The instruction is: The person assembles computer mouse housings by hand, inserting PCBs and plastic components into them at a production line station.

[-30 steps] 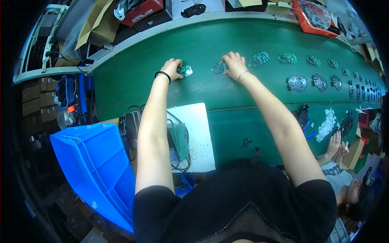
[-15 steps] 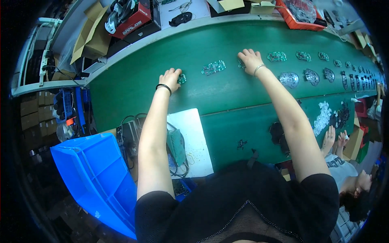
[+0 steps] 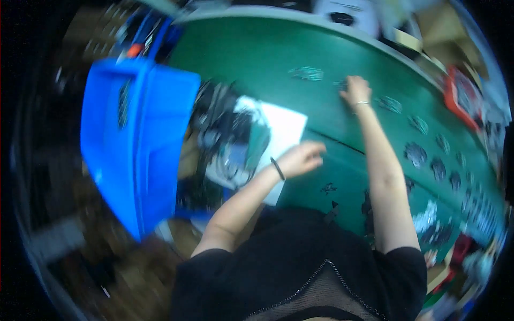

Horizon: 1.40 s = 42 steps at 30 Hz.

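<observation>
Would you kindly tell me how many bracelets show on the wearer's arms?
2: a dark bracelet at the wrist of the left hand, a pale bracelet at that of the right hand; none seems hidden.

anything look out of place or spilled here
Mildly odd: a small dark piece lies loose on the green table, well away from the line of circuit boards. No obvious spill, but the picture is too blurred to judge damage.

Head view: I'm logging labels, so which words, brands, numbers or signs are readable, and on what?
None can be read; the picture is too blurred.
The circuit board left of the right hand, the blue bin and the red tray show no legible text.
</observation>
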Each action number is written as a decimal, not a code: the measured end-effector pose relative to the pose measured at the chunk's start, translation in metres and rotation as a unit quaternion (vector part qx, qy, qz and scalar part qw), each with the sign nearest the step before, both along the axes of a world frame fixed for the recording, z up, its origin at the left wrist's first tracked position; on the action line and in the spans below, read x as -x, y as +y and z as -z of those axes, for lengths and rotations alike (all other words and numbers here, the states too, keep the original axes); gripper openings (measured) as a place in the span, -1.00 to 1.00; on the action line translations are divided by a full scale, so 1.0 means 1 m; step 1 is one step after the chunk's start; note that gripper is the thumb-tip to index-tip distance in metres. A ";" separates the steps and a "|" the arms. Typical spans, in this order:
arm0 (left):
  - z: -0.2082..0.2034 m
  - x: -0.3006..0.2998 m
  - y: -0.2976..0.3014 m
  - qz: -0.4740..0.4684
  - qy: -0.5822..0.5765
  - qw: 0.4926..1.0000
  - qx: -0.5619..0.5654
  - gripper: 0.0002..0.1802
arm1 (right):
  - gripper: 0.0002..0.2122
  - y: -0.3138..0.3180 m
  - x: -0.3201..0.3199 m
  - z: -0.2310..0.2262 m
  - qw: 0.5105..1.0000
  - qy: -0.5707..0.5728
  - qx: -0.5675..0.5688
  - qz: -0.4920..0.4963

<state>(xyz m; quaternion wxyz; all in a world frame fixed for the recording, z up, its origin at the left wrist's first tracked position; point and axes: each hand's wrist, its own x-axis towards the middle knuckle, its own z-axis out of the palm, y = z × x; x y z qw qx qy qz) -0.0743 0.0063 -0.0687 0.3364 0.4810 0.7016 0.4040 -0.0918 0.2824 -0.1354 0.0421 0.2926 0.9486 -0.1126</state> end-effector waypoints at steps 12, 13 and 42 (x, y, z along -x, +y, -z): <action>0.094 -0.211 -0.355 -0.554 -0.087 0.768 0.310 -0.88 | -0.86 -0.238 -0.140 -0.104 0.747 -0.225 0.323 -0.536; 0.113 -0.218 -0.368 -0.561 -0.092 0.766 0.300 -0.88 | -0.79 -0.252 -0.167 -0.106 0.728 -0.303 0.263 -0.556; 0.254 0.009 -0.643 -0.674 0.052 0.629 0.383 -0.14 | -0.12 -0.796 0.101 0.183 0.823 -0.229 -0.131 -0.503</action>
